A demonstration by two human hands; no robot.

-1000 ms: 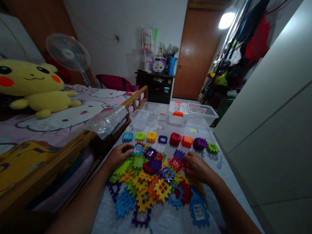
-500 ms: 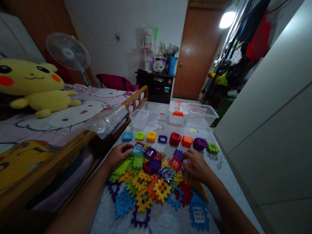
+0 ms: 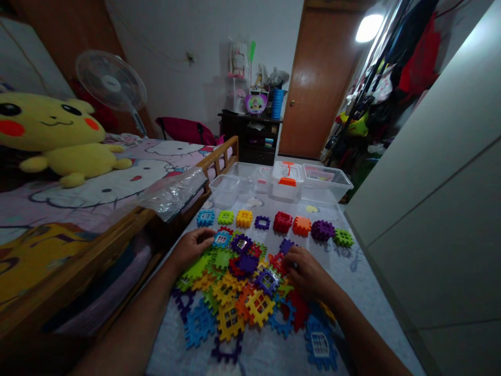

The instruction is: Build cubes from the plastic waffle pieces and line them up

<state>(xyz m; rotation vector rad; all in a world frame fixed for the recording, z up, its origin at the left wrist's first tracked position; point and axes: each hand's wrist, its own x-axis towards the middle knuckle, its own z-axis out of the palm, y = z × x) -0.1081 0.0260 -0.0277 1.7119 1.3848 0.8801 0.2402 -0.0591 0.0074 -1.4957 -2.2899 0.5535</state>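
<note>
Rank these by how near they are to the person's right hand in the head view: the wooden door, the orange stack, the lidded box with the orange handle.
From the right hand:
1. Orange stack, just beyond the hand, in the row of stacks.
2. Lidded box, farther back, among the clear bins.
3. Wooden door, across the room.

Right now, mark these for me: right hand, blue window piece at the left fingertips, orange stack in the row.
Right hand (image 3: 307,269): head view, on the back of the hand.
Blue window piece (image 3: 222,239): head view, on its white window lattice.
Orange stack (image 3: 301,226): head view, middle of the stack.
</note>
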